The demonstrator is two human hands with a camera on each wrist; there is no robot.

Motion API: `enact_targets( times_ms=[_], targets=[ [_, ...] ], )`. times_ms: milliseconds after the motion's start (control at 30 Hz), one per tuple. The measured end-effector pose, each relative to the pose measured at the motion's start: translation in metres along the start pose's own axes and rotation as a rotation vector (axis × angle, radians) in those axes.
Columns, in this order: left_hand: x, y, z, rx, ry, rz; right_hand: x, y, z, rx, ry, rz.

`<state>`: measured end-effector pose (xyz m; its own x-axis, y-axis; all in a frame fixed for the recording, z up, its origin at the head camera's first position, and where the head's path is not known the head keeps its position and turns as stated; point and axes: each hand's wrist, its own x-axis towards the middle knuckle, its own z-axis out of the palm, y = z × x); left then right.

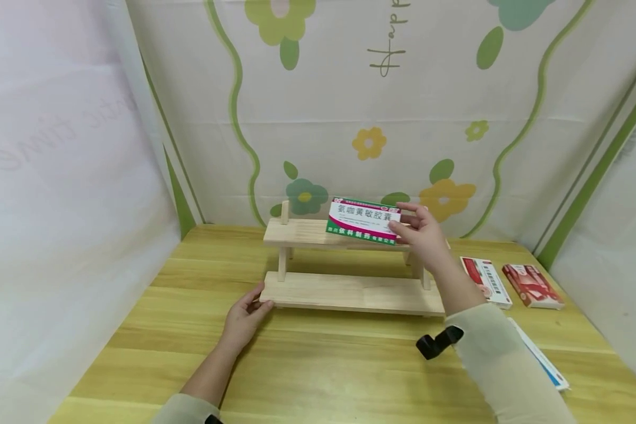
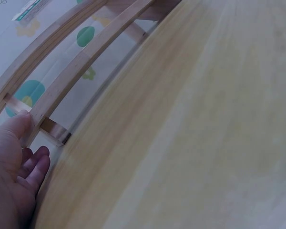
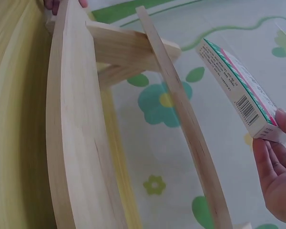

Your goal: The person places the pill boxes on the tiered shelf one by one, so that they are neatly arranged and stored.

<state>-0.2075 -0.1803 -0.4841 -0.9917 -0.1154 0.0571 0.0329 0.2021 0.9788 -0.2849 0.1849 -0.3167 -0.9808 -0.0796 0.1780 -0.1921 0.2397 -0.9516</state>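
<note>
A two-tier wooden shelf rack (image 1: 344, 290) stands on the table. My left hand (image 1: 245, 318) holds the left end of its lower board; in the left wrist view the thumb (image 2: 19, 123) lies at the board's edge, the other fingers below. My right hand (image 1: 423, 238) pinches a white, green and magenta medicine box (image 1: 363, 221) by its right end. The box's printed front faces me, overlapping the upper board (image 1: 302, 231) in the head view. In the right wrist view, the box's barcoded side (image 3: 238, 98) shows, apart from and above the upper board.
Right of the rack lie a red-and-white medicine box (image 1: 486, 281) and a red box (image 1: 532, 287). Nearer me, a white-and-blue box (image 1: 540, 356) is partly hidden by my right sleeve (image 1: 500, 359). A flower-printed cloth (image 1: 318, 94) hangs behind the table.
</note>
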Motion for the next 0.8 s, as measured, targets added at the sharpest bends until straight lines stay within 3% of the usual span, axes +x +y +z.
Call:
enact_targets(
  times_ms=[367,567,800],
  targets=[
    [0.003,0.002,-0.001,0.017,-0.021,0.005,0.031,0.002,0.042,0.004,-0.068,0.055],
    [0.012,0.013,0.001,0.023,-0.032,0.021,0.045,-0.005,0.051,0.010,-0.074,0.055],
    [0.005,0.010,0.004,0.025,-0.013,0.022,0.048,-0.001,0.061,0.011,-0.102,0.069]
  ],
)
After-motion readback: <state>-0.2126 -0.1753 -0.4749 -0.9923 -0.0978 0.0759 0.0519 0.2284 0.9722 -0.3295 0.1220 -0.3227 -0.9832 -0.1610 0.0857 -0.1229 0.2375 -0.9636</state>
